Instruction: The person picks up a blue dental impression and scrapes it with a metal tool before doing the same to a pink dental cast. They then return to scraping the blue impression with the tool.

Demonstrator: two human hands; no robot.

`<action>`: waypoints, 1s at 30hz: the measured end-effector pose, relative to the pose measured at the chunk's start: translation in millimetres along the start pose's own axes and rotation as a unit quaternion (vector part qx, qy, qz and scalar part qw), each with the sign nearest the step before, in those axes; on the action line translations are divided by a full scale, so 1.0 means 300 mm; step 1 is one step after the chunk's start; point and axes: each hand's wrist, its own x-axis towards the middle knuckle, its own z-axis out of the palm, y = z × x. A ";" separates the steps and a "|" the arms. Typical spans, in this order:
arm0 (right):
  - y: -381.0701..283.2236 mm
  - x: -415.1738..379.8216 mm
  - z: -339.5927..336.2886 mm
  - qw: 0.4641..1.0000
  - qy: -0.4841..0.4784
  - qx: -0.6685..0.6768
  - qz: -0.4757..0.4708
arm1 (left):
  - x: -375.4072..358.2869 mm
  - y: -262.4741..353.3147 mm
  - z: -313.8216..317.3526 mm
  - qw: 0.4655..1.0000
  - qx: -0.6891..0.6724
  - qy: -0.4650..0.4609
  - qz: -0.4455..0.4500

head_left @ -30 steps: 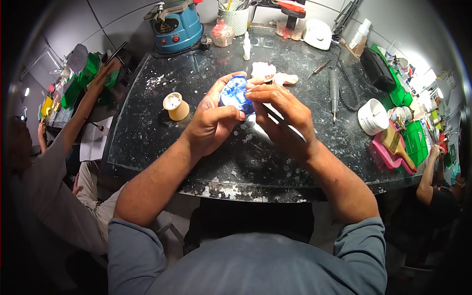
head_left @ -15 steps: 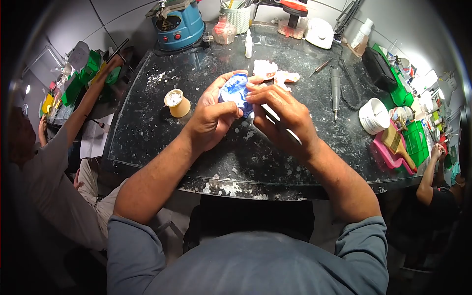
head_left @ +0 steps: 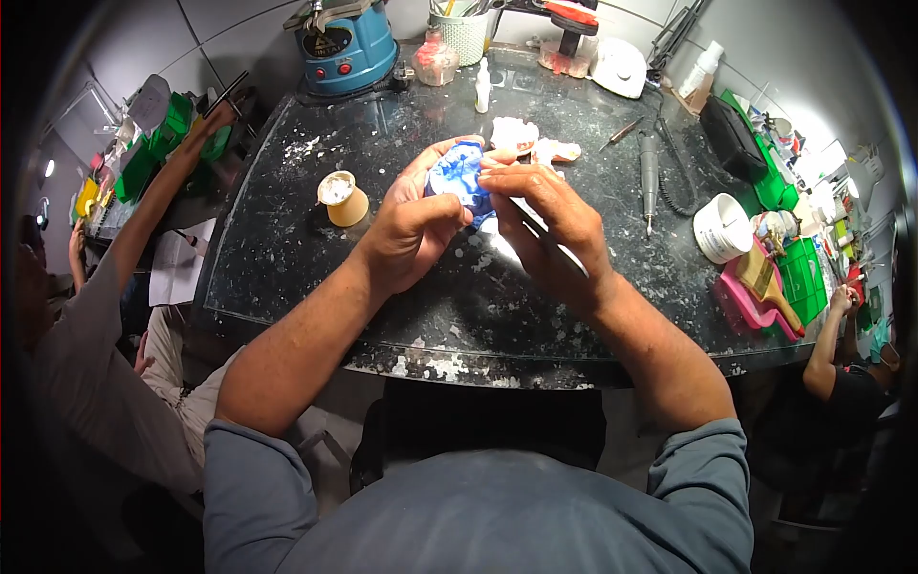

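My left hand (head_left: 416, 222) is wrapped round a blue and white moulded piece (head_left: 455, 176), its thumb across the near side. My right hand (head_left: 555, 225) is closed on a thin dark tool (head_left: 529, 220), with its fingertips at the right edge of the blue piece. The tool's tip is hidden by the fingers. Beyond my hands lie two pinkish-white cast pieces (head_left: 514, 135). To the left of my left hand stands a small cream cup (head_left: 343, 199) with white material in it.
On the black speckled table (head_left: 287, 287) stand a blue machine (head_left: 350, 57), a glass jar (head_left: 435, 59) and a white bottle (head_left: 483, 86). Rightward lie a grey handpiece (head_left: 649, 177), a white tub (head_left: 723, 228) and a brush (head_left: 770, 284) on a pink tray. People sit at both sides.
The view has shifted slightly. My hands keep their hold, and the right fingers have moved slightly at the blue piece. The left person's arm has moved a little.
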 end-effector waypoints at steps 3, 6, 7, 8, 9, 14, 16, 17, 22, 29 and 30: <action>-0.014 0.011 -0.013 1.000 -0.023 -0.017 -0.006 | -0.005 -0.001 0.004 1.000 0.018 0.003 0.014; -0.023 0.016 -0.027 0.999 -0.039 -0.007 0.011 | -0.008 -0.005 0.004 0.999 0.031 0.009 0.023; -0.022 0.014 -0.027 0.999 -0.039 -0.007 0.011 | -0.008 -0.007 0.004 0.999 0.032 0.008 0.024; -0.019 0.011 -0.025 0.999 -0.045 -0.003 0.014 | -0.009 -0.006 0.004 0.999 0.032 0.008 0.024; -0.017 0.009 -0.023 0.999 -0.051 0.002 0.017 | -0.009 -0.002 0.004 0.999 0.029 0.011 0.024; -0.010 0.003 -0.024 1.000 -0.018 0.015 0.020 | -0.001 0.010 0.020 0.997 0.075 -0.016 0.027; -0.010 0.016 -0.040 0.999 0.033 0.008 -0.029 | 0.009 0.001 0.039 0.974 0.202 0.009 0.101; -0.015 0.021 -0.047 0.999 0.033 0.007 -0.029 | 0.012 -0.003 0.037 0.974 0.202 0.009 0.100; -0.022 0.014 -0.023 0.999 0.036 0.017 -0.004 | 0.006 -0.008 0.025 0.962 0.258 0.022 0.092; -0.020 0.015 -0.020 1.000 0.024 0.003 -0.016 | -0.003 0.012 0.034 0.966 0.253 0.018 0.056; -0.021 0.016 -0.018 0.999 0.023 -0.002 -0.023 | -0.003 0.016 0.034 0.970 0.237 0.015 0.041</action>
